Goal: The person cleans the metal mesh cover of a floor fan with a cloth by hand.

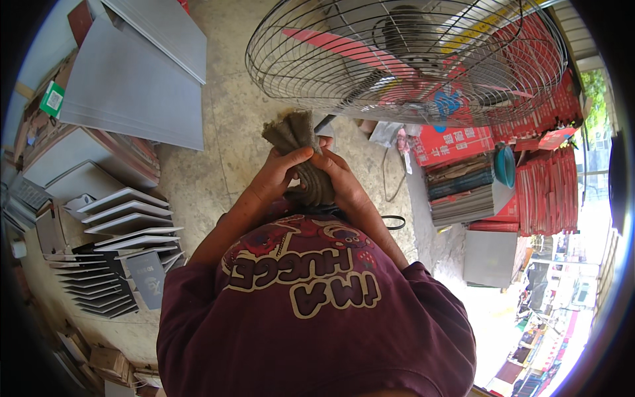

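A grey-brown ribbed cloth (311, 185) is gathered up in front of my chest. My left hand (276, 171) is closed on its left side, with the thumb pressed along the gathered part. From the other side my right hand (338, 173) grips the same cloth, its thumb close to the left one. Above both hands the cloth's frayed upper end fans out, while its lower part hangs in folds between my wrists. Some of my fingers are hidden behind the cloth.
A large caged fan (397, 66) with red blades stands ahead to the right. Red cartons (549, 192) are stacked at the right. Grey panels (132, 79) and racks of sample boards (126, 212) stand at the left. A cable (385, 178) lies on the concrete floor (225, 132).
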A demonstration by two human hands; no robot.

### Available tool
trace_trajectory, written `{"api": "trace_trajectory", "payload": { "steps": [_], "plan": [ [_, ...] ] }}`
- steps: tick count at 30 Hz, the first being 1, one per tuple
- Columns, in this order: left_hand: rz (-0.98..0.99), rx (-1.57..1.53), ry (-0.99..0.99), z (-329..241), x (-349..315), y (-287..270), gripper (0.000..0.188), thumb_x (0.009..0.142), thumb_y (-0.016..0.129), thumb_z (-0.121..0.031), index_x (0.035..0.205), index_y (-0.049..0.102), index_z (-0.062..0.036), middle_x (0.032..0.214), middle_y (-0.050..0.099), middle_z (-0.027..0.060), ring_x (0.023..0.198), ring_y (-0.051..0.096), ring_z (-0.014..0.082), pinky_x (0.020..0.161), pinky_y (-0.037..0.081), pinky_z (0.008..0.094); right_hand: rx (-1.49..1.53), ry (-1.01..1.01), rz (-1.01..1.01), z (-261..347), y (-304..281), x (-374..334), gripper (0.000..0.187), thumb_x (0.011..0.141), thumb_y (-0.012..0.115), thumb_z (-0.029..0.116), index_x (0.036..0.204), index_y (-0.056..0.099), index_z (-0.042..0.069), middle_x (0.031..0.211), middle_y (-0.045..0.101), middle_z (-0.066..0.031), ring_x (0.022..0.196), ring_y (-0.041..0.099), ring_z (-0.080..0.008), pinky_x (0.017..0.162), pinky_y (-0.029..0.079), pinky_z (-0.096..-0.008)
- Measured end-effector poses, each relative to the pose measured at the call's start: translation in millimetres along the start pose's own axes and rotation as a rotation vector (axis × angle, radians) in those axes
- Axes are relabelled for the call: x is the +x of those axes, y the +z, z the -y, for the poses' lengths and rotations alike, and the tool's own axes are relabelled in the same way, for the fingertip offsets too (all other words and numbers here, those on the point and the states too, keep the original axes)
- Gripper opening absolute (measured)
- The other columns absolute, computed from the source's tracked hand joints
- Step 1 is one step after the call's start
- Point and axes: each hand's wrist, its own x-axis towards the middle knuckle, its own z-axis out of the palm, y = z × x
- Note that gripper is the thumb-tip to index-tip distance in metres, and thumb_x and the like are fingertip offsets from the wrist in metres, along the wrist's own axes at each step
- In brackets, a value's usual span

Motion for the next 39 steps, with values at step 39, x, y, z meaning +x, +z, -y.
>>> {"api": "trace_trajectory", "payload": {
  "steps": [39],
  "plan": [
    [-0.137,-0.049,-0.005,-5,6,-18,0.023,0.085,0.057,-0.018,0.100,0.060,-0.0009,0.105,0.061,0.0140,0.099,0.058,0.0233,0.089,0.044,0.0358,0.003,0.013,-0.034,-5,19,13,0.036,0.090,0.052,0.021,0.119,0.049,-0.001,0.101,0.058,-0.0077,0.087,0.058,-0.0131,0.074,0.048,-0.0249]
  ]
}}
